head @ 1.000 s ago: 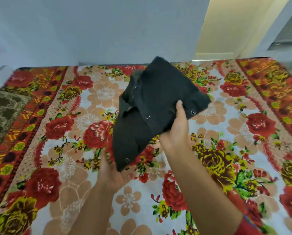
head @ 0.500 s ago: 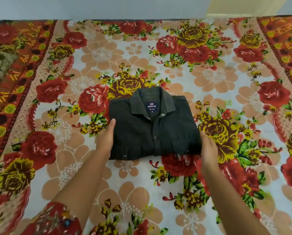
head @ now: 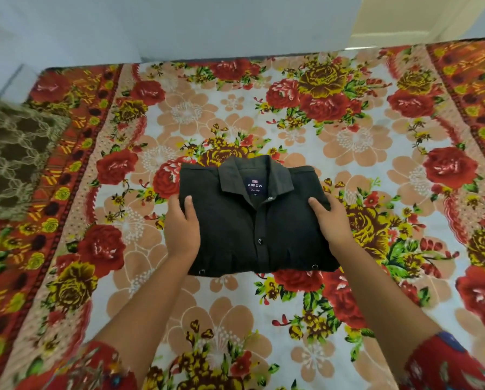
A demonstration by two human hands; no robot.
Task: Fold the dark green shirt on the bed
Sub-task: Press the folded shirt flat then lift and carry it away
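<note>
The dark green shirt point(head: 252, 229) lies on the bed point(head: 356, 142) as a neat folded rectangle. Its collar and label face up, and the button placket runs down the middle. My left hand point(head: 182, 230) holds the shirt's left edge, thumb on top of the cloth and the other fingers mostly hidden at the side. My right hand point(head: 331, 223) holds the right edge the same way, thumb on top and fingers tucked out of sight past the edge.
A floral bedsheet in red, yellow and peach covers the bed. A brown patterned cloth point(head: 13, 159) lies at the left edge. A pale wall point(head: 179, 23) runs behind the bed's far edge.
One second ago both hands held the folded shirt in the air. It now lies flat on the bed, and my hands have slid up its sides, thumbs on top.
</note>
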